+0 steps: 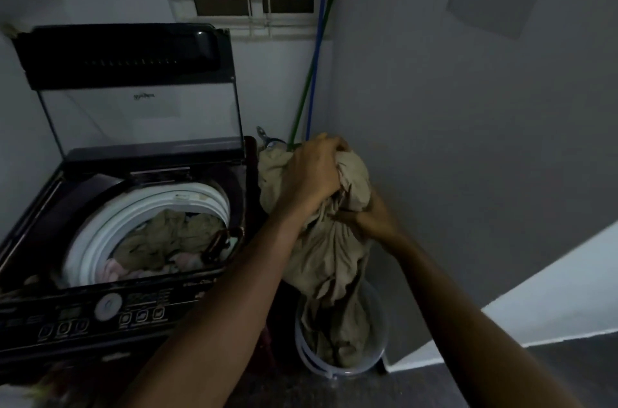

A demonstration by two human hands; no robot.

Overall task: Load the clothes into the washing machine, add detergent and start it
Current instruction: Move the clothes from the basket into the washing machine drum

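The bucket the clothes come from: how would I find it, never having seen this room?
Find the black top-loading washing machine, lid raised, on the left. On the floor just right of its front corner, beside the grey wall, stands a pale round bucket. It alone has beige cloth trailing up out of it.

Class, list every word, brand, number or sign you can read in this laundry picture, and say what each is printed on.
No text is legible here.
Small dark mark on the raised washing machine lid: too blurred to read.
Print and symbols on the washing machine control panel: too small and blurred to read.
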